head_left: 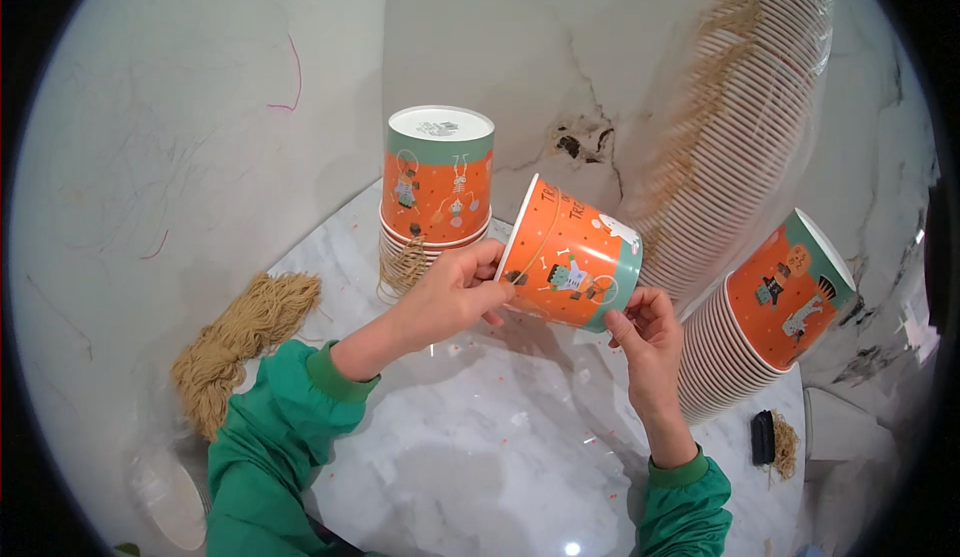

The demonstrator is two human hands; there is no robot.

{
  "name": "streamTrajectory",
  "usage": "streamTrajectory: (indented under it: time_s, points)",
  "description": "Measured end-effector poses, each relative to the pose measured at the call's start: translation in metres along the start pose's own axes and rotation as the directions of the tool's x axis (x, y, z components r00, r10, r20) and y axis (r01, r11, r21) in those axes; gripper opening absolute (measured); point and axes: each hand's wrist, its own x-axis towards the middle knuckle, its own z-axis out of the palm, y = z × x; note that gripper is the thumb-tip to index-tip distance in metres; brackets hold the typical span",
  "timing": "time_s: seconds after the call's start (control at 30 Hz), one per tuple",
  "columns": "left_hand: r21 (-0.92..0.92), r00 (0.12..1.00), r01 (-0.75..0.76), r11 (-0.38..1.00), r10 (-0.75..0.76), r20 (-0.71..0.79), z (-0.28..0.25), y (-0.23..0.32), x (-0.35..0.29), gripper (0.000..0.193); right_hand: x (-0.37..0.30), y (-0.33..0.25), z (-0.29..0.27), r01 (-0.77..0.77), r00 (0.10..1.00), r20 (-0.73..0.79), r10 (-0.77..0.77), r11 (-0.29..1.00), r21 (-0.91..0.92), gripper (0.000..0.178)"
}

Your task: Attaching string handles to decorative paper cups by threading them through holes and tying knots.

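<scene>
An orange paper bucket [572,247] with a green band, white rim and cartoon figures is tilted on its side in the air above the table. My left hand [448,299] grips it at the rim on its left, and a thin tan line, seemingly a string, runs across its side. At the green base end, the fingers of my right hand [652,345] are closed on the lower edge. Behind my left hand, a stack of matching buckets [440,187] stands upside down, with tan string [402,265] hanging at its lower rims.
Left of the marble-patterned table [430,467] hangs a large tan string bundle [245,342]. A leaning bucket stack [785,297] is at the right. Behind it rises a long plastic-wrapped stack [755,107] against the wall. A black object with tan strands [775,442] lies near the right edge.
</scene>
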Motion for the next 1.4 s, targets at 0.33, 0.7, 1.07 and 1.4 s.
streamTrajectory:
  time_s: [0.33, 0.7, 1.07, 1.4]
  points:
    - [-0.016, 0.991, 0.033, 0.999, -0.034, -0.127, -0.001, -0.004, 0.002, 0.031, -0.003, 0.001, -0.002, 0.278, 0.96, 0.063, -0.273, 0.9, -0.336, 0.017]
    - [-0.17, 0.95, 0.226, 0.959, -0.255, -0.181, -0.01, -0.015, 0.013, 0.044, -0.003, -0.042, -0.003, 0.557, 0.793, 0.23, -0.564, 0.519, -0.648, 0.027]
    - [-0.374, 0.944, 0.243, 0.895, -0.308, -0.122, -0.022, -0.015, 0.015, 0.055, 0.021, -0.094, -0.012, 0.73, 0.663, 0.498, -0.558, 0.337, -0.594, 0.024]
    - [-0.423, 0.973, 0.142, 0.895, -0.205, -0.105, -0.032, -0.011, 0.012, 0.031, 0.016, -0.091, -0.027, 0.806, 0.548, 0.627, -0.553, 0.15, -0.572, 0.026]
